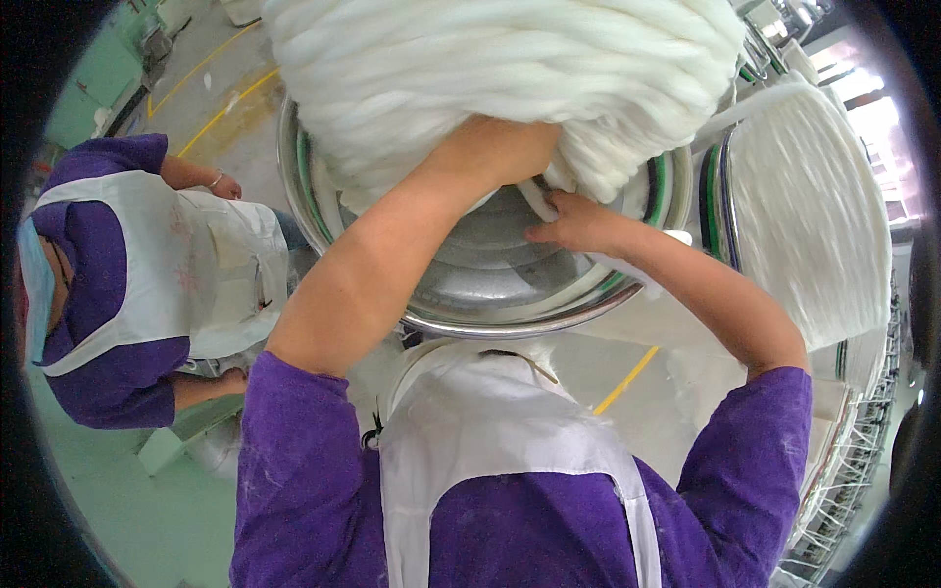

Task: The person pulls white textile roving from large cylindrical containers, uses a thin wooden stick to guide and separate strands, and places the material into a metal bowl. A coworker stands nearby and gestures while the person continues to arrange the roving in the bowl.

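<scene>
A large mass of white fibre sliver (510, 69) in thick coiled strands rises from a round metal can (510, 323) in front of me. My left hand (524, 152) reaches into the near side of the coils, its fingers hidden by the fibre. Just right of it and lower, my right hand (576, 221) closes on a loose sliver strand (537, 201) over the can's opening, thumb pointing left. Below the coils, the can's grey inside plate (490, 260) shows. A white wisp also hangs under my right forearm.
A second can heaped with white sliver (809, 216) stands close on the right. At the left is a co-worker in a purple shirt and white apron (167, 265). Machinery with rows of small parts (853, 470) runs along the right. Yellow lines (627, 380) mark the floor.
</scene>
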A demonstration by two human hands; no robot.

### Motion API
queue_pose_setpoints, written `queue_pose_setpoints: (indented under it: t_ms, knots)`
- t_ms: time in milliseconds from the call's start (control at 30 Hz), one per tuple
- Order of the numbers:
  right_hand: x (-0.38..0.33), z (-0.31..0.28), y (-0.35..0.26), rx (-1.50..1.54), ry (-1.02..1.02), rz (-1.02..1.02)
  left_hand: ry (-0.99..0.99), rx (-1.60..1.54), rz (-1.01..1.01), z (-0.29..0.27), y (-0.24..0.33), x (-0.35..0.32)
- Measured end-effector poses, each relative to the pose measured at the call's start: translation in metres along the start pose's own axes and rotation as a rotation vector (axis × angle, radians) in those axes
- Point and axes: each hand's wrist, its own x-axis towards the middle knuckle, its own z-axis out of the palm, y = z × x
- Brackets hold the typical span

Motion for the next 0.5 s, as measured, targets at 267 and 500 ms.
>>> queue_pose_setpoints:
  t_ms: [267,500]
  knots:
    - [-0.068,-0.027,-0.002,-0.358,0.078,-0.162,0.041,-0.075,0.062,-0.015,-0.006,0.016]
    - [-0.237,-0.065,0.045,0.123,0.467,-0.585,-0.057,-0.087,-0.018,-0.025,-0.006,0.02]
